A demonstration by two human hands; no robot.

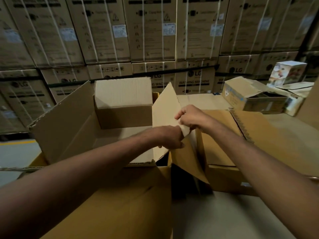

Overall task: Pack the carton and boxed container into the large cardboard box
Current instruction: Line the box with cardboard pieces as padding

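Two hands meet at frame centre on one raised flap (pixel 164 109) of the large cardboard box (pixel 69 128). The left hand (pixel 172 139) grips the flap's lower edge with curled fingers. The right hand (pixel 190 118) pinches the same flap just above, toward 1 o'clock, fingers curled tight. The big box is open and fills the left half. A plain carton (pixel 123 100) sits inside it against the far wall at 11 o'clock, top shut, no readable print. A second brown box (pixel 222 135) touches the big box at 3 o'clock, with blurred black print along its flap edge. At 2 o'clock there is an open carton with blue markings (pixel 241 95), text unreadable. Beyond it stands a white picture-printed box (pixel 288 73), upright and well apart from the big box. The back wall is stacked strapped cartons (pixel 195 78) reading "LG" and "WASHING MACHINE".
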